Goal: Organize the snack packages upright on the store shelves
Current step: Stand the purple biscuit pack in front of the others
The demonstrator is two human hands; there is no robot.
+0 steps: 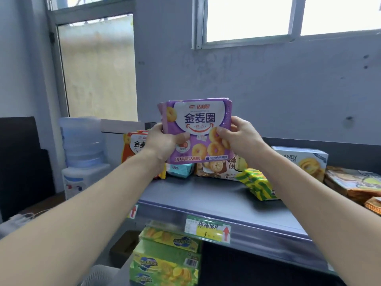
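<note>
Both my hands, left [162, 144] and right [240, 137], clamp fingers on the purple snack package [195, 129], upright above the shelf [206, 195]; I should lower it squarely, just right of the orange package [135, 146].

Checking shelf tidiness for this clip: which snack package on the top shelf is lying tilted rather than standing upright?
The yellow-and-green striped package, right of centre on the top shelf. It slumps diagonally, while the orange package at left stands upright.

I see through one head-worn wide-angle camera, looking forward and slightly down along both forearms at the top shelf [216, 195], close by, with the wall and window [247, 17] behind.
</note>
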